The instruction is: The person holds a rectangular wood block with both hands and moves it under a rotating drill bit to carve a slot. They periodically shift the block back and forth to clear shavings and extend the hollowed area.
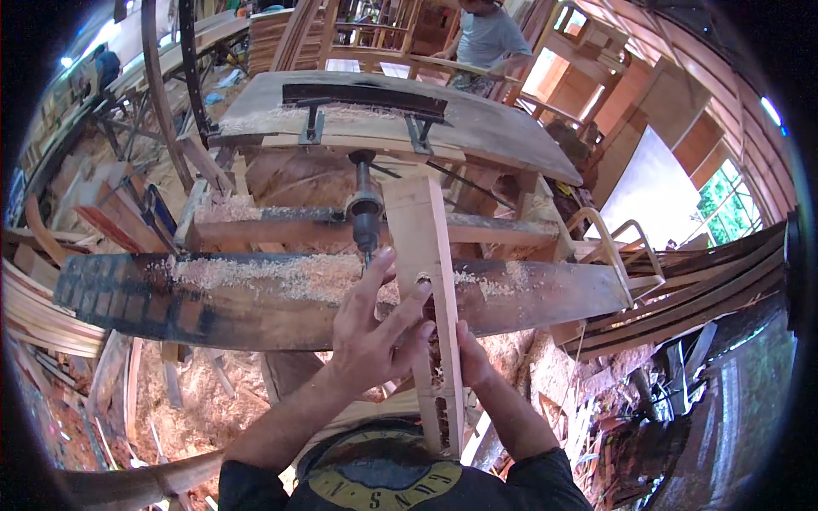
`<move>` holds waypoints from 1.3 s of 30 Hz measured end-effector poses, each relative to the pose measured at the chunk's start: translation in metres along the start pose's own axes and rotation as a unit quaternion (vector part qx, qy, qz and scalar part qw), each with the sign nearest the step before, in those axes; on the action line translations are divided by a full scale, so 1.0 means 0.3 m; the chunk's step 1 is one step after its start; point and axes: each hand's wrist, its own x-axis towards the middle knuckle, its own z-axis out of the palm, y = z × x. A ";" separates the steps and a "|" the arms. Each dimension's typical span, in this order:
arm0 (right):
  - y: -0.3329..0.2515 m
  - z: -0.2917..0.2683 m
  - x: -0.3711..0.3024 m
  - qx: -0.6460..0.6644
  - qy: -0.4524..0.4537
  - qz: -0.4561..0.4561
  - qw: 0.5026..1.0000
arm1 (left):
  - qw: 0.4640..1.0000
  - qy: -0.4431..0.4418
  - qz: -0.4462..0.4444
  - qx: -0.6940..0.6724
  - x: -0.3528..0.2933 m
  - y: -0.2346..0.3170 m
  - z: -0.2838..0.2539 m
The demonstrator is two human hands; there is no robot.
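A pale wooden board (416, 223) stands tilted between my hands, its lower end close to my body. Chipped-out slots run down its lower half, with a smaller hole above them. My left hand (365, 328) lies at the board's left side, fingers apart. One fingertip touches the face by the small hole, and another finger points up toward the drill bit. Around the lower right edge my right hand (474, 356) is closed, its fingers partly hidden behind the board. Just left of the board's upper part is a dark drill chuck (365, 209) with a bit in it.
Shavings cover a long worn plank (528, 298) under the chuck. Beyond it stands a wide wooden worktable (503, 128) with a dark metal bar (366, 100) on brackets. A person (490, 43) stands behind that table. Stacked timber (699, 289) lies at the right; scraps litter the floor.
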 end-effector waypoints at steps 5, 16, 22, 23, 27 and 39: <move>0.013 -0.031 -0.002 0.026 -0.034 0.026 0.999 | 0.998 -0.021 0.005 -0.059 -0.019 0.001 -0.020; -0.279 -0.077 -0.039 -0.514 0.023 -0.195 0.835 | 0.901 -0.016 -0.368 -0.227 -0.070 -0.150 -0.368; -0.176 -0.116 0.051 -0.699 0.038 -0.402 0.590 | 0.779 -0.083 -0.540 -0.306 -0.165 -0.229 -0.338; -0.131 -0.137 0.063 -0.698 0.039 -0.400 0.593 | 0.786 -0.104 -0.534 -0.294 -0.177 -0.219 -0.310; 0.028 -0.192 0.073 -0.690 0.063 -0.431 0.578 | 0.903 -0.176 -0.380 -0.093 -0.229 -0.161 -0.200; 0.071 -0.249 0.010 -0.680 0.057 -0.331 0.652 | 0.941 -0.224 -0.251 0.020 -0.387 -0.191 -0.088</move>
